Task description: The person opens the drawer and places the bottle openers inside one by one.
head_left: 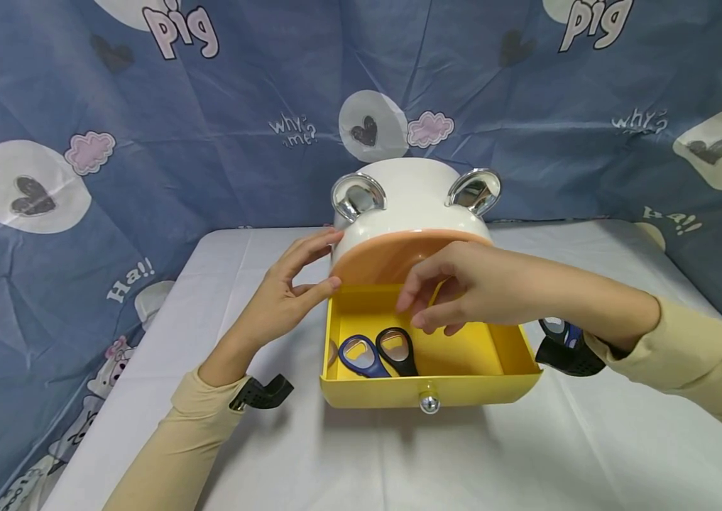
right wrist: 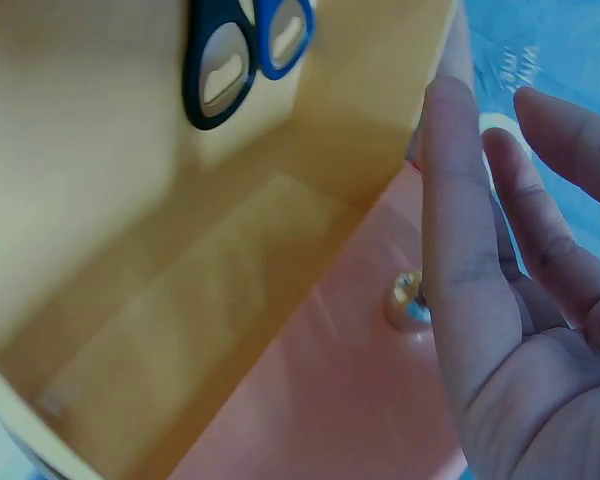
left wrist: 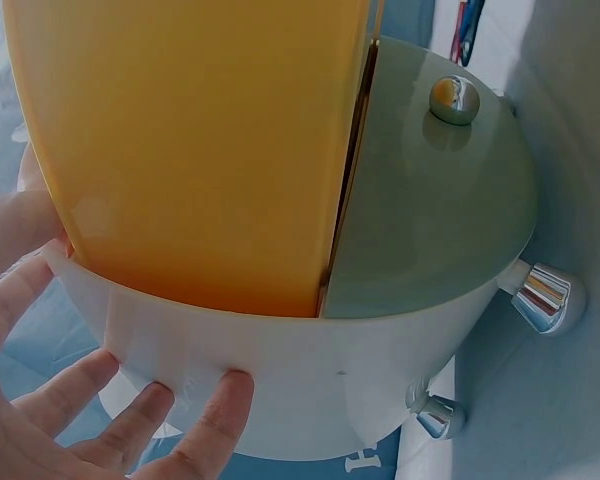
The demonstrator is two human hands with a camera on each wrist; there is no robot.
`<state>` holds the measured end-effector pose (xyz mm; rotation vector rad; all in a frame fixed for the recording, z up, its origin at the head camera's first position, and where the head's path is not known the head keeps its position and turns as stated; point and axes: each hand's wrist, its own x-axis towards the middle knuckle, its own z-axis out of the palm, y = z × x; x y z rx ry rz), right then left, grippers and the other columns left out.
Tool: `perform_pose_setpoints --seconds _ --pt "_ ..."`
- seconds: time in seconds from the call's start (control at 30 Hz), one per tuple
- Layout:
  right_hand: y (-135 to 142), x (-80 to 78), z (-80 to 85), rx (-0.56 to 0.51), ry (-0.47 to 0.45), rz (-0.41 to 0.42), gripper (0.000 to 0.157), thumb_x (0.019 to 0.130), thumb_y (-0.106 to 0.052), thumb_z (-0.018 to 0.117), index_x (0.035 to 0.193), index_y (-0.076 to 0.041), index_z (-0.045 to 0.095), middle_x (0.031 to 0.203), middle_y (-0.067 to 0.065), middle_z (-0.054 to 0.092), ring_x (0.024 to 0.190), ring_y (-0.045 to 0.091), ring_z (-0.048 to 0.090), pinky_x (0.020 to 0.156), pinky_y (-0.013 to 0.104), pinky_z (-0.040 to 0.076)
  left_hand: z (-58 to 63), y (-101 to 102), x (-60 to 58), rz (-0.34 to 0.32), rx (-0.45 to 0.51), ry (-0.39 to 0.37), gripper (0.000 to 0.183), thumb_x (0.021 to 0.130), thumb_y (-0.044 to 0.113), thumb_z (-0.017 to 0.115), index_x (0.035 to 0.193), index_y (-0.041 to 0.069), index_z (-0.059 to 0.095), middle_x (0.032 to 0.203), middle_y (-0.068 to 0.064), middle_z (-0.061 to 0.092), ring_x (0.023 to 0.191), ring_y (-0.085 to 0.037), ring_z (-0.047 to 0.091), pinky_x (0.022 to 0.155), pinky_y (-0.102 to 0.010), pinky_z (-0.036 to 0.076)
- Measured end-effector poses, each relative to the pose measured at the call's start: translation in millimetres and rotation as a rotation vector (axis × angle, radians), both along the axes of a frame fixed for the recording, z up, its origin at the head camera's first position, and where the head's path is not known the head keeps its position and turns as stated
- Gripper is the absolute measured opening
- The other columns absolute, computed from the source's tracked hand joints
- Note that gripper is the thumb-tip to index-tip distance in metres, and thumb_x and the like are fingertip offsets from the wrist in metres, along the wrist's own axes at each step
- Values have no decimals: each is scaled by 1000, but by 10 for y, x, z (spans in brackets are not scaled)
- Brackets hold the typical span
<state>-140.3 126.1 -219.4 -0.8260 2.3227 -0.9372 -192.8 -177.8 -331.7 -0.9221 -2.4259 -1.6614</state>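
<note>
A white rounded box (head_left: 408, 188) with chrome ears stands on the table, its yellow drawer (head_left: 431, 392) pulled out. Inside the drawer lie a blue-rimmed oval item (head_left: 361, 356) and a black-rimmed one (head_left: 397, 350), both with shiny centres, side by side. My left hand (head_left: 287, 287) rests against the box's left side, fingers spread on the white wall (left wrist: 300, 385) and thumb near the drawer's back left corner. Over the drawer hovers my right hand (head_left: 446, 291), fingers loosely bent and holding nothing. It is beside the drawer's rim in the right wrist view.
An orange panel (head_left: 380, 259) with a small knob (right wrist: 408, 300) is above the drawer. Below it, a lower front (left wrist: 430, 200) carries a chrome knob (left wrist: 454, 100). Small blue and red items (left wrist: 466, 30) lie beyond the box. A patterned blue cloth (head_left: 239, 106) hangs behind.
</note>
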Motion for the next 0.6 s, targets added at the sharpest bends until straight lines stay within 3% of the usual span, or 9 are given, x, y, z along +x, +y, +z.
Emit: perform_pose_setpoints --seconds 0.23,0.6 --pt "218 17 72 -73 -56 -83 27 99 -21 80 123 -10 73 114 10 75 94 25 74 86 39 69 -2 6 -5 -4 -5 5 64 103 13 74 160 33 52 172 8 36 155 -20 46 104 -44 62" --pt "566 -9 17 -186 -35 -133 32 100 -18 79 128 -5 70 117 13 74 101 29 76 86 42 68 0 -2 2 3 -12 5 65 103 13 74 160 34 51 172 11 36 155 -20 45 104 -44 62"
